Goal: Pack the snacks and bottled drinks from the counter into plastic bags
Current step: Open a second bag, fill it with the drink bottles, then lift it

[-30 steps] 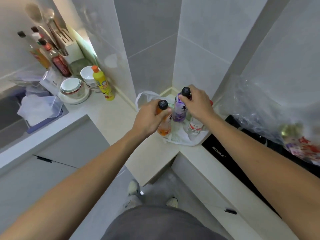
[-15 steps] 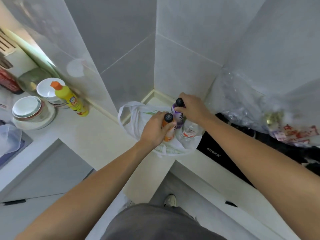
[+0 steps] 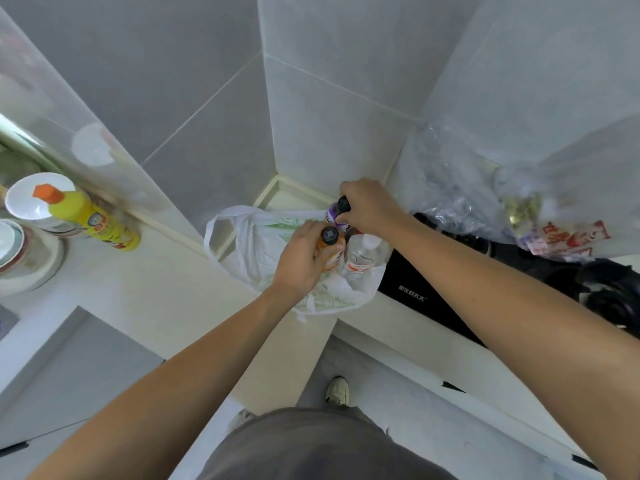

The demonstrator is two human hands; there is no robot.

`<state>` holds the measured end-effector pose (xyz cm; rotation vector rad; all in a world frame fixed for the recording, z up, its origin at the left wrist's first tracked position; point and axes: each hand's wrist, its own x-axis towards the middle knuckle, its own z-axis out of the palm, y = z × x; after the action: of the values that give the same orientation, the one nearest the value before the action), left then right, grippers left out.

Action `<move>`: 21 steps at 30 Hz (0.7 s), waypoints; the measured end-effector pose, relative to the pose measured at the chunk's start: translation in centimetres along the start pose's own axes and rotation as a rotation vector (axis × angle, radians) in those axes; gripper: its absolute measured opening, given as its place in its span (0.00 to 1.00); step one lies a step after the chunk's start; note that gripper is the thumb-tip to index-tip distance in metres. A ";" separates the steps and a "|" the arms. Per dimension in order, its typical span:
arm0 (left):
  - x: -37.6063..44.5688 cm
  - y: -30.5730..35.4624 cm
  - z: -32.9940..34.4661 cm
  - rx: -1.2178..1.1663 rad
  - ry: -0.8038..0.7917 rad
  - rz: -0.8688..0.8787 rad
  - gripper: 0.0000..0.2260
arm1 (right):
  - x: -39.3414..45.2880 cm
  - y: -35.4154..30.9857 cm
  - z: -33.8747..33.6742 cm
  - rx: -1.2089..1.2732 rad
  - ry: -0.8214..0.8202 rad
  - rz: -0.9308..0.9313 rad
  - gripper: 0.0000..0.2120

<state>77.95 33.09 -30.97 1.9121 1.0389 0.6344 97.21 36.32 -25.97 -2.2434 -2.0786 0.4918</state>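
A white plastic bag (image 3: 256, 247) lies open in the counter's corner. My left hand (image 3: 299, 261) grips an orange drink bottle (image 3: 333, 252) with a black cap, standing in the bag. My right hand (image 3: 369, 206) holds the neck of a purple drink bottle (image 3: 333, 213) just behind it. A clear water bottle (image 3: 362, 254) with a white cap and red label stands beside them in the bag. To the right, a clear plastic bag (image 3: 460, 188) holding snack packets (image 3: 568, 237) rests against the wall.
A black induction hob (image 3: 412, 289) sits right of the white bag. At the left stand a yellow dish-soap bottle (image 3: 93, 218), a white cup (image 3: 24, 199) and stacked bowls (image 3: 20, 258). Tiled walls close the corner. My shoes (image 3: 337, 391) are on the floor below.
The view has swung right and down toward the corner. Both bottles have sunk lower into the white bag, with my hands still around them.
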 end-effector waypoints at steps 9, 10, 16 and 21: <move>0.4 -0.2 0.9 0.036 -0.025 -0.045 0.12 | 0.0 0.3 -0.5 0.045 0.001 -0.017 0.16; 0.6 -0.2 0.8 0.053 -0.035 -0.044 0.12 | 0.0 0.3 -0.6 0.054 -0.007 -0.021 0.16; 0.7 0.1 0.9 0.130 -0.073 -0.049 0.13 | -0.3 0.2 -0.7 0.072 -0.002 -0.051 0.16; 0.8 1.1 1.0 0.156 -0.076 -0.134 0.13 | -1.0 0.1 -0.7 0.042 0.012 -0.097 0.14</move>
<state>79.59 32.95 -30.50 1.9645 1.1853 0.4116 97.42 35.49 -25.08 -2.1065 -2.1376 0.5090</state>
